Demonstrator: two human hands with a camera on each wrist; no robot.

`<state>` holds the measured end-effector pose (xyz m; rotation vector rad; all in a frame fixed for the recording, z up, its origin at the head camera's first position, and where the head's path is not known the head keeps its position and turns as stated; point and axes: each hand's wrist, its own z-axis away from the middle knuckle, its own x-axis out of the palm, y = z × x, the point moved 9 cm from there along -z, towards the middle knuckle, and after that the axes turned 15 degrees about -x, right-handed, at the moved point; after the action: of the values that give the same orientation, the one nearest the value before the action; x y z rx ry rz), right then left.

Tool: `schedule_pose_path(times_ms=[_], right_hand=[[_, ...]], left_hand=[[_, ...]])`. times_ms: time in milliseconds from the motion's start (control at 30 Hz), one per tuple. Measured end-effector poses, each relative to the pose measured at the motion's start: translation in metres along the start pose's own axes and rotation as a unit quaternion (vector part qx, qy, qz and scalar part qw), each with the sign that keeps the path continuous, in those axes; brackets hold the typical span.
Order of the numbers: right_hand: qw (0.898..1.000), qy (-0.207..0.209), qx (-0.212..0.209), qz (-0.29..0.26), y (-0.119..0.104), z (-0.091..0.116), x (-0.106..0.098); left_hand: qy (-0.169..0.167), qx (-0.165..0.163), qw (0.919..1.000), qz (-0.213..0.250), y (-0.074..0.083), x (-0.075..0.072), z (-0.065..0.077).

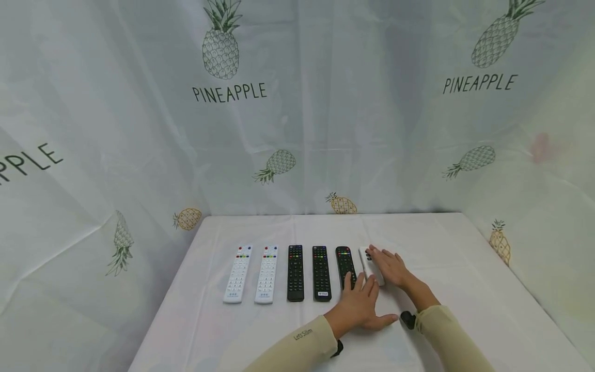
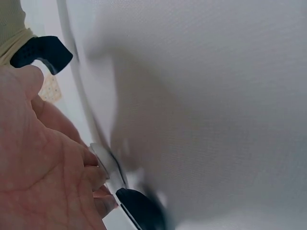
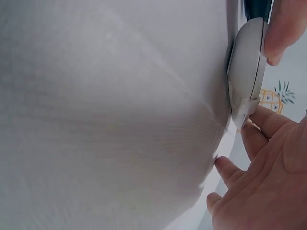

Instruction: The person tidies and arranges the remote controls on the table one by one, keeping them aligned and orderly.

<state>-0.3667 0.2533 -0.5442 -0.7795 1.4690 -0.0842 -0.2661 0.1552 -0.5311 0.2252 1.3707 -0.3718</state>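
Note:
My left hand (image 1: pixel 360 305), fingers spread, lies over the lower end of a black remote control (image 1: pixel 345 261). A white remote control (image 1: pixel 365 259) with a few dark buttons lies at the right end of the row. My right hand (image 1: pixel 391 266) stretches over it with straight fingers, touching its right side. In the right wrist view the white remote (image 3: pixel 247 67) shows its rounded edge beside the right hand (image 3: pixel 273 177). In the left wrist view the left hand (image 2: pixel 48 167) has fingertips near the white remote (image 2: pixel 108 165) and the dark remote (image 2: pixel 141 208).
To the left lie two black remotes (image 1: pixel 295 274) (image 1: pixel 322 274) and two white remotes (image 1: pixel 267 274) (image 1: pixel 238 274), roughly parallel. All rest on a white-covered table (image 1: pixel 204 330). A pineapple-print curtain (image 1: pixel 353 129) hangs behind and at both sides.

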Motion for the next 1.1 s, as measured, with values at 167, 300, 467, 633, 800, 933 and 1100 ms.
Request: schedule_pose_path(times_ms=[167,300,467,633,800,933,1100], right_hand=[[1.000,0.002,0.002,-0.001,0.000,0.002,0.000],[1.000,0.005,-0.001,-0.003,-0.001,0.002,0.001],[1.000,0.012,0.005,-0.006,-0.003,0.003,0.000],[1.000,0.013,0.001,0.000,-0.005,0.004,0.001],[1.000,0.020,-0.010,0.000,-0.008,0.004,0.002],[1.000,0.021,-0.012,-0.006,-0.009,0.004,0.003],[0.999,0.026,-0.017,0.011,-0.010,0.003,0.000]], left_hand=[[-0.007,0.000,1.0000,0.006,-0.001,0.002,0.001],[-0.005,0.005,0.9999,0.007,0.000,0.000,0.002],[0.002,0.003,1.0000,0.005,0.001,0.000,0.002],[0.003,0.000,1.0000,0.004,0.001,0.003,0.000],[0.004,0.002,0.9999,0.015,0.000,0.006,-0.002],[0.006,0.006,0.9999,0.011,0.000,0.011,-0.004],[0.015,0.010,0.9998,0.003,0.000,0.011,-0.004]])
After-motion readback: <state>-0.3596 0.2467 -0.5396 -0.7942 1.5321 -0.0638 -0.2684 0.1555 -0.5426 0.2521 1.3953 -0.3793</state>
